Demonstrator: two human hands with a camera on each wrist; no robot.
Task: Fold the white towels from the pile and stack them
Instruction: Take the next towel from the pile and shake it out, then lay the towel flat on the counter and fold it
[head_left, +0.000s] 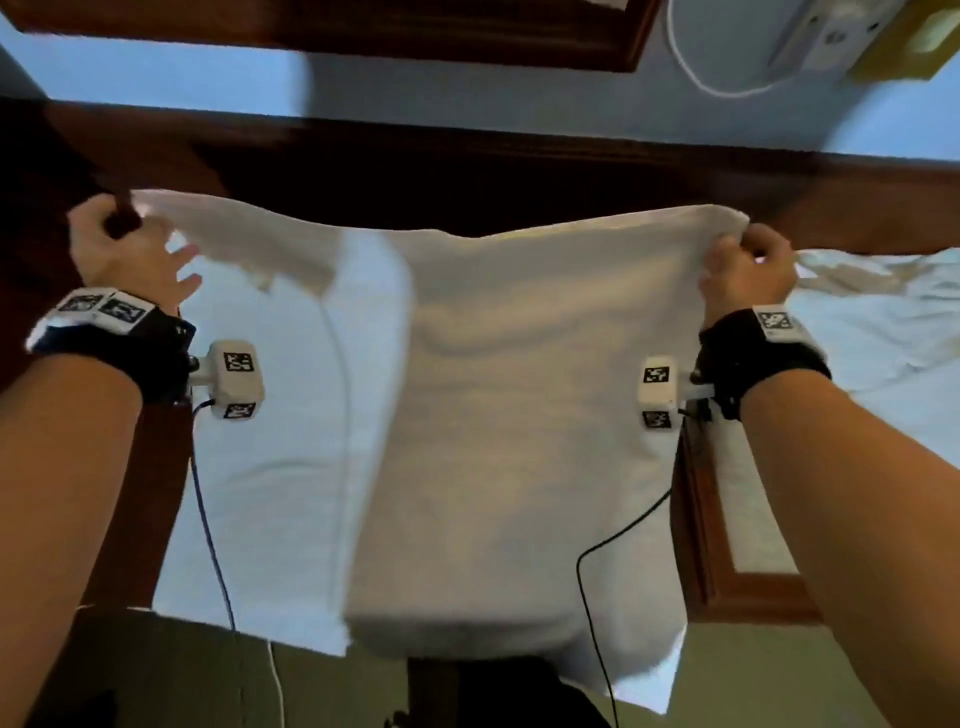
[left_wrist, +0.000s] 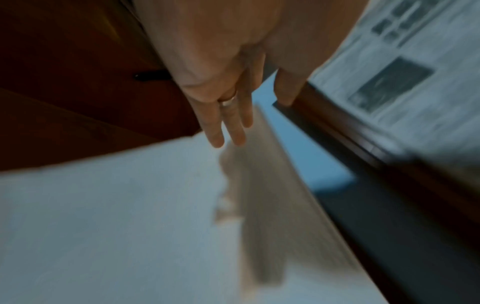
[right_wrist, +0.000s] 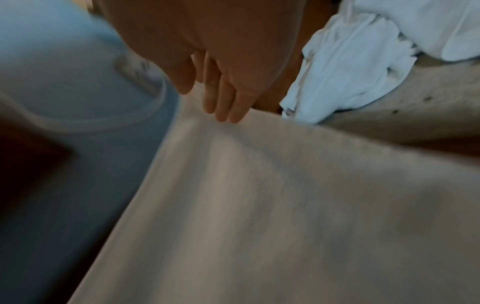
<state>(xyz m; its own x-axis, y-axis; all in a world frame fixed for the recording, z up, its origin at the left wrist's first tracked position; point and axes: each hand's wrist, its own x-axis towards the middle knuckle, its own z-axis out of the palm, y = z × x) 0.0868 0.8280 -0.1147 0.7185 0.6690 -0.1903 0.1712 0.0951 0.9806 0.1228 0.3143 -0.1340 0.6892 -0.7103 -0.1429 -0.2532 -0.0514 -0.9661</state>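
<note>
Pale blue wall (head_left: 467, 93) across the far side, lit cool and even, with a dark wooden frame (head_left: 363, 31) hanging at the top edge. White cable (head_left: 696, 67) loops down the wall from a white device (head_left: 826, 41) at upper right, beside a yellow patch (head_left: 914, 47). Dark reddish-brown wooden rail (head_left: 467, 166) runs below the wall; a lighter wood panel (head_left: 748, 587) stands at right, greenish floor (head_left: 156, 670) below.

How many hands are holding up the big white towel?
2. The left hand pinches the towel's far left corner; the right hand pinches its far right corner.
</note>
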